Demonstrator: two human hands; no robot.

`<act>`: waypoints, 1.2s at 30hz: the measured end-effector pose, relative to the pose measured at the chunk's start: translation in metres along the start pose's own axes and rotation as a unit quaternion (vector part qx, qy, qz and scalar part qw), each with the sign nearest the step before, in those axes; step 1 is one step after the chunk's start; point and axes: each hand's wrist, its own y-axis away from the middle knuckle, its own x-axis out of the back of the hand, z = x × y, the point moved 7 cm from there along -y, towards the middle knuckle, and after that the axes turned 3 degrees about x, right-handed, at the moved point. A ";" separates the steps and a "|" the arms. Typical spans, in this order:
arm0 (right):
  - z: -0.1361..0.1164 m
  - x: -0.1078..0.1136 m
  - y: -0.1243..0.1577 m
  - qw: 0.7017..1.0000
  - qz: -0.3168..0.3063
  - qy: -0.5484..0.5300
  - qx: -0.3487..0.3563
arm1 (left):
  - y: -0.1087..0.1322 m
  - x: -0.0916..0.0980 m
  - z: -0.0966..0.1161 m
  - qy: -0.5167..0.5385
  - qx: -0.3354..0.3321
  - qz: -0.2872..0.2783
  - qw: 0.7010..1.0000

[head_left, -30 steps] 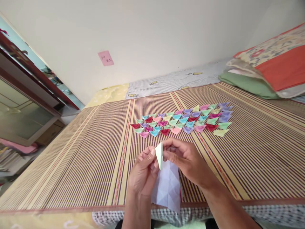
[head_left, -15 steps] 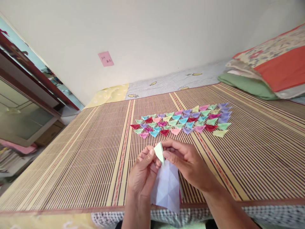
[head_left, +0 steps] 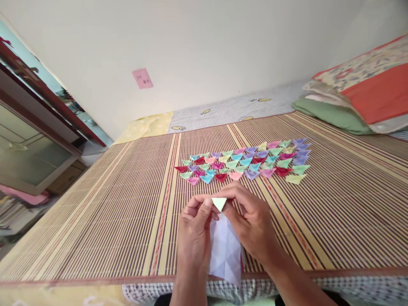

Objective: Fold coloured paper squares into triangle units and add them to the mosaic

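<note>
A small pale green folded paper triangle (head_left: 219, 203) is pinched between my two hands, its point facing down toward me. My left hand (head_left: 195, 223) grips its left corner between thumb and fingers. At the right corner, my right hand (head_left: 250, 216) is closed on the paper too. Beneath the hands lies a creased pale lilac sheet of paper (head_left: 225, 250), reaching over the mat's front edge. Beyond them, several rows of small folded paper pieces (head_left: 236, 164) in many colours are laid out on the striped mat (head_left: 121, 212).
Folded bedding and an orange patterned pillow (head_left: 376, 93) are piled at the back right. A pink note (head_left: 143, 78) is stuck to the white wall (head_left: 223, 46). On the left stands a cabinet with a glass door (head_left: 28, 148). Checked cloth (head_left: 219, 110) shows along the wall.
The green paper has turned from standing on end to lying level with its point down. My left hand has shifted slightly right, and the hands are closer together.
</note>
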 end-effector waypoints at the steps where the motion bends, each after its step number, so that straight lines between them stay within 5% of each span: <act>1: -0.002 0.000 0.001 1.000 0.011 0.019 0.020 | 0.001 -0.001 -0.002 -0.008 0.001 0.011 1.000; 6: -0.005 -0.001 0.007 0.993 0.031 0.090 0.066 | 0.009 -0.009 -0.010 -0.035 0.032 0.011 0.999; 14: -0.001 -0.002 0.007 0.992 0.055 0.101 0.043 | 0.012 -0.018 -0.007 0.025 0.053 -0.003 0.998; 21: 0.007 -0.004 0.002 0.999 -0.037 0.024 -0.001 | 0.002 0.005 -0.004 0.011 0.008 0.073 0.997; 29: 0.026 0.004 -0.001 0.989 -0.040 0.022 -0.138 | 0.000 0.012 0.002 -0.078 -0.030 0.075 0.994; 36: 0.019 0.000 -0.002 0.995 -0.053 0.049 -0.073 | 0.001 0.014 0.003 -0.093 -0.040 0.088 0.991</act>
